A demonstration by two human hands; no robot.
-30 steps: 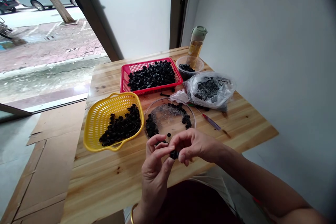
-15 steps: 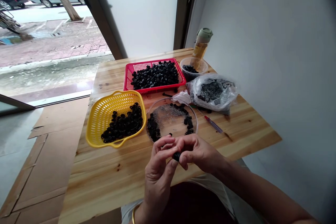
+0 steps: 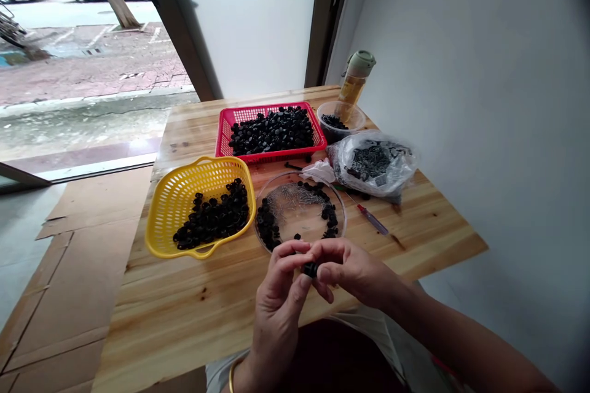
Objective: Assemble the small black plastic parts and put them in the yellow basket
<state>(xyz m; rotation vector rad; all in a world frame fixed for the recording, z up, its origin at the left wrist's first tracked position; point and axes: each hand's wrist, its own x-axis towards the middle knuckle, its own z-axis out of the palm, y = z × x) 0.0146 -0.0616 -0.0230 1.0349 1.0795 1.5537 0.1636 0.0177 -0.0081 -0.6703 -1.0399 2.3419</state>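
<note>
Between my fingertips is a small round black part point(image 3: 310, 269), its exact kind too small to make out. My left hand point(image 3: 282, 298) pinches it from the left with thumb and fingers. My right hand point(image 3: 353, 270) closes on it from the other side, its thumb and forefinger against the part. Just beyond the hands lies a clear round dish point(image 3: 338, 194), with thin metal pins and small black pieces around its inside. To the left, a yellow basket point(image 3: 161, 209) holds a heap of black round parts.
A red basket point(image 3: 224, 135) full of black discs stands farther back. Right of it are a clear tub point(image 3: 354, 123), a drink bottle point(image 3: 354, 80) and a plastic bag point(image 3: 391, 166) of black pieces. A screwdriver point(image 3: 374, 221) lies on the wooden table point(image 3: 184, 307).
My fingers have shifted slightly around the black part, which shows a little more now. Both hands stay together in front of the dish. The whole view has tilted slightly.
</note>
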